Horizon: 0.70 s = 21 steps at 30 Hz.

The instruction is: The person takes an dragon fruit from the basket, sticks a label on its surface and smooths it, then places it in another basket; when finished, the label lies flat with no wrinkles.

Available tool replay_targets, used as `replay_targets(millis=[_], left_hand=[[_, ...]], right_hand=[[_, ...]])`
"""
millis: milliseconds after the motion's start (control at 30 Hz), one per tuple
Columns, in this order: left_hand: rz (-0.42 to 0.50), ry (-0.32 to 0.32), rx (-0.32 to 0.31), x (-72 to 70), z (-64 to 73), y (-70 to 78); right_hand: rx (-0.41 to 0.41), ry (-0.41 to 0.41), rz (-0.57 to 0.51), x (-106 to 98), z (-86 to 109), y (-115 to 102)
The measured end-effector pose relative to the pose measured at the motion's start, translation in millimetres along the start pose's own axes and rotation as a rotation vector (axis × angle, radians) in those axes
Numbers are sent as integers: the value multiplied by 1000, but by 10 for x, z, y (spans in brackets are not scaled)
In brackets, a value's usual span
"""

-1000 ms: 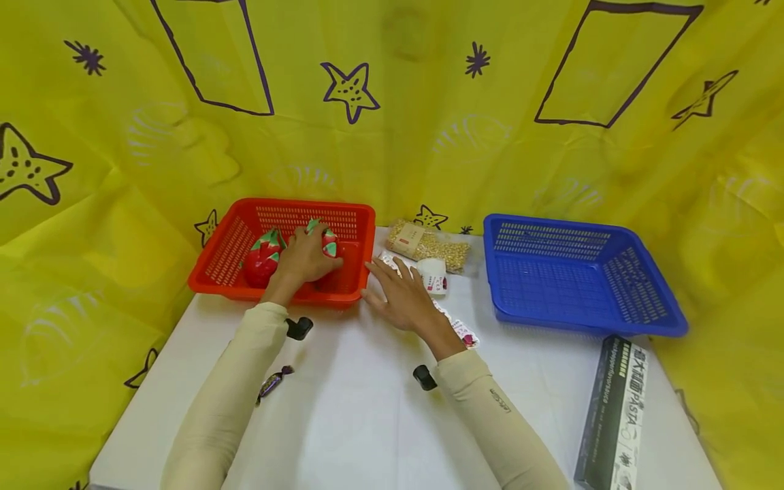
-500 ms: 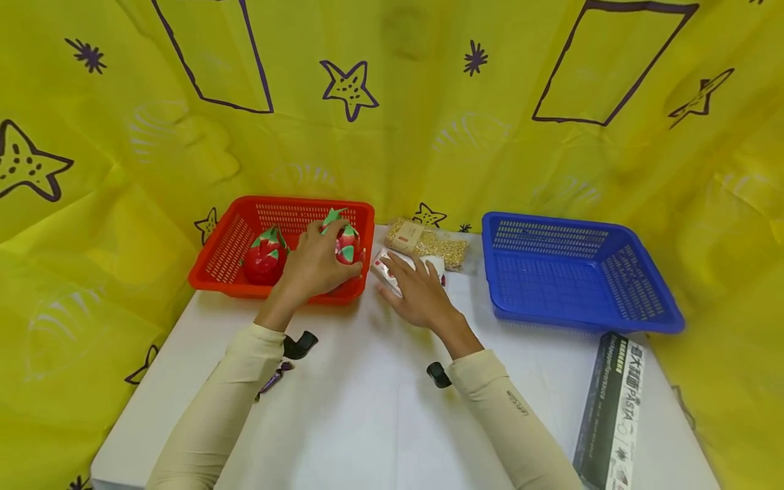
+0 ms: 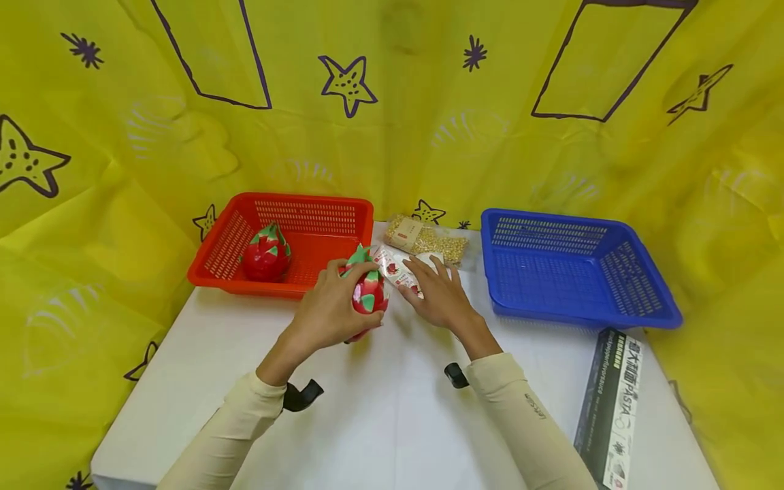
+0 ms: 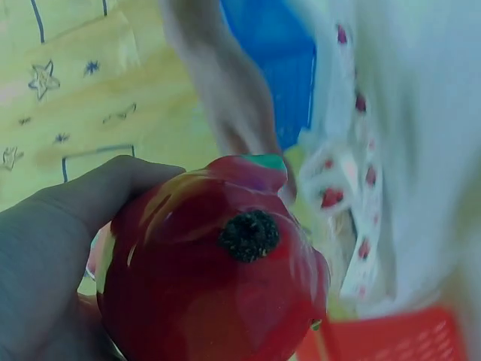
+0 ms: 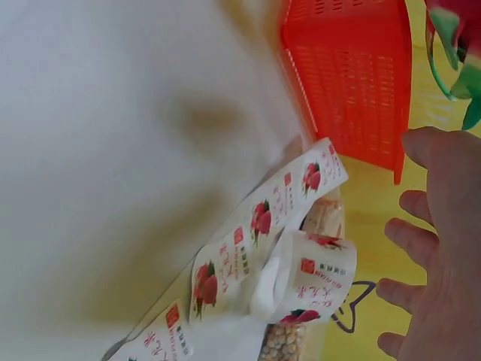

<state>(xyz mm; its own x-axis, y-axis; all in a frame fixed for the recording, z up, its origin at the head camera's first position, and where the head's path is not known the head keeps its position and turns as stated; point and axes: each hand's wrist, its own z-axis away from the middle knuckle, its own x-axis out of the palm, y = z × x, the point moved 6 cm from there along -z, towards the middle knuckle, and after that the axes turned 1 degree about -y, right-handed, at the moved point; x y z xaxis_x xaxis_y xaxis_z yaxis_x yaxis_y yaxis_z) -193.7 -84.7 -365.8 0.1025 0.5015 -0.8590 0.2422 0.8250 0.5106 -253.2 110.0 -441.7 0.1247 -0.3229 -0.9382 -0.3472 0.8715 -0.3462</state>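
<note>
My left hand (image 3: pixel 323 312) grips a red dragon fruit (image 3: pixel 371 294) with green-tipped scales, held in front of the red basket's near right corner. Its dark, round end (image 4: pixel 249 235) faces the left wrist camera. To the right, my right hand (image 3: pixel 442 298) has its fingers spread and holds nothing. Under and beside those fingers lies a roll of stickers (image 5: pixel 319 277) printed with dragon fruit pictures. Its unrolled strip (image 5: pixel 234 263) stretches across the white table. A second dragon fruit (image 3: pixel 266 255) sits in the left part of the red basket (image 3: pixel 306 199).
Behind the sticker roll lies a clear bag of yellow beans or kernels (image 3: pixel 437 243). A blue basket (image 3: pixel 545 275) stands at the back right. In front of it is a long black and white pasta box (image 3: pixel 612 408). A yellow patterned cloth (image 3: pixel 416 150) hangs behind the table.
My left hand has lifted the dragon fruit out of the red basket and brought it right and nearer. My right hand has shifted right. The wrapped candy is now hidden by my left arm.
</note>
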Motion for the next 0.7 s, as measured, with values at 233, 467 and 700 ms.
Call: replay_targets(millis=[233, 467, 700], left_hand=[[-3, -29, 41, 306, 219, 78], [-8, -47, 17, 626, 235, -64], [-37, -55, -7, 895, 175, -194]], right_hand=[[2, 28, -15, 5, 79, 103], [-43, 101, -58, 0, 192, 201], [-84, 96, -62, 61, 373, 372]])
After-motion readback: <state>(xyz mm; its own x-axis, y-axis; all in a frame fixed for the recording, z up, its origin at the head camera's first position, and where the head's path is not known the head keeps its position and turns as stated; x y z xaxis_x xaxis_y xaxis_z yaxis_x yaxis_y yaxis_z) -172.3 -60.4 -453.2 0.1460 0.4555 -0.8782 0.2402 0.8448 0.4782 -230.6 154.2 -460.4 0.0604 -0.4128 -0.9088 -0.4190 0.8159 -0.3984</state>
